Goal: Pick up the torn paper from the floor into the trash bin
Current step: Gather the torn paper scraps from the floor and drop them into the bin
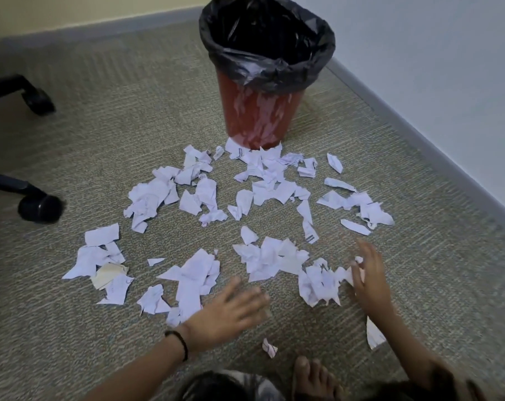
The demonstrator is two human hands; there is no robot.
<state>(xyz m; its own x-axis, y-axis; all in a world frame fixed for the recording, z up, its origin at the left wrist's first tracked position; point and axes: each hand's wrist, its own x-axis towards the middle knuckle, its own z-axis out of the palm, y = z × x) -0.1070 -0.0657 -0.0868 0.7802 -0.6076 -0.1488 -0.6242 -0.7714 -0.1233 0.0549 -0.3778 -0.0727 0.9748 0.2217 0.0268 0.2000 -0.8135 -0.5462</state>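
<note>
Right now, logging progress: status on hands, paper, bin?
Left hand open, empty. Right hand open at a scrap. Paper all over carpet. Bin upright; nothing blocking.

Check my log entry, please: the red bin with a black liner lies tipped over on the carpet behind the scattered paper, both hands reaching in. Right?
Not quite. In the head view the red bin stands upright, its black liner open at the top. The rest holds: scattered paper before it, left hand and right hand reaching in.

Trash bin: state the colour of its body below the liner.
Red, under a black liner; the trash bin shows in the head view.
</note>
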